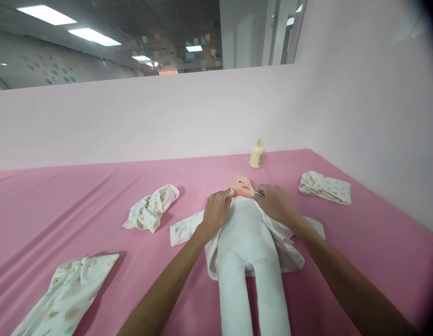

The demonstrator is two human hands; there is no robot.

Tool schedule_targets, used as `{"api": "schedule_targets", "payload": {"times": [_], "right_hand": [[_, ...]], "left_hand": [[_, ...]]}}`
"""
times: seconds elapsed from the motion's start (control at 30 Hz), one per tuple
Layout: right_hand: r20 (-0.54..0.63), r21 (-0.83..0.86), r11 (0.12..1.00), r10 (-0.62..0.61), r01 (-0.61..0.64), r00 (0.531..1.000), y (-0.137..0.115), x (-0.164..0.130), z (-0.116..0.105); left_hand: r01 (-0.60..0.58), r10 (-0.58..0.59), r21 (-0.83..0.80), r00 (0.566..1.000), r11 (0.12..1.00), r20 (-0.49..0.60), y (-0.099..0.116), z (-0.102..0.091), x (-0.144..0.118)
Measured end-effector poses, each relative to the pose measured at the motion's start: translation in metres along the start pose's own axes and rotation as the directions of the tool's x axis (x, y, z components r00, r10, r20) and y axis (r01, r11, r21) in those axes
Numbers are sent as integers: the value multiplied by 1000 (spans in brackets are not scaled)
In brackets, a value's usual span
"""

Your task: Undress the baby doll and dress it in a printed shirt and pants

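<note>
A baby doll (249,242) with a white cloth body and a peach plastic head lies on its back on the pink table cover (62,210), feet toward me. An open white printed baby top (289,252) is spread under it. My left hand (216,212) pinches the garment's edge at the doll's left shoulder, close to the neck. My right hand (277,203) pinches a thin tie string of the garment at the other side of the neck.
A crumpled printed garment (151,212) lies left of the doll. Another folded one (324,186) lies at the right, and a third (67,294) at the near left. A cream bottle (257,154) stands at the back by the pink wall.
</note>
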State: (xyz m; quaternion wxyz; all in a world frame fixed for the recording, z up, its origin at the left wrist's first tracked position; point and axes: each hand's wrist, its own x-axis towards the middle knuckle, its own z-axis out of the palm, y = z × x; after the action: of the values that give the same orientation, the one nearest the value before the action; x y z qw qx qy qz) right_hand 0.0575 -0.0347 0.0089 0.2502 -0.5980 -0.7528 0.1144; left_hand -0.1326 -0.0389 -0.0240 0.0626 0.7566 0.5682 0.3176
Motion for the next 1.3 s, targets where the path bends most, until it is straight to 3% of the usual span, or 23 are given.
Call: {"api": "schedule_targets", "payload": {"times": [0.47,0.63,0.73,0.83,0.93,1.13,1.3], "right_hand": [[11,41,999,5,-6,1000,1,2,2],[29,168,986,11,-16,1000,11,11,10],[85,400,910,83,-110,993,14,11,19],[141,666,714,161,-214,977,9,4,31],[134,794,568,183,-216,974,2,-3,42],[145,845,490,175,-214,974,-3,-6,49],[110,823,535,179,-191,978,-2,-5,51]], "left_hand": [[54,-51,-86,998,995,37,2,2,1],[86,-88,-160,996,983,-2,8,9,-1],[96,-108,-193,993,976,-52,12,15,-4],[111,-131,-196,987,974,-93,16,20,-7],[100,-127,-200,984,975,-127,18,23,-10],[61,-76,-198,995,978,-71,20,26,-13],[55,-72,-229,995,972,-68,21,26,-14]]}}
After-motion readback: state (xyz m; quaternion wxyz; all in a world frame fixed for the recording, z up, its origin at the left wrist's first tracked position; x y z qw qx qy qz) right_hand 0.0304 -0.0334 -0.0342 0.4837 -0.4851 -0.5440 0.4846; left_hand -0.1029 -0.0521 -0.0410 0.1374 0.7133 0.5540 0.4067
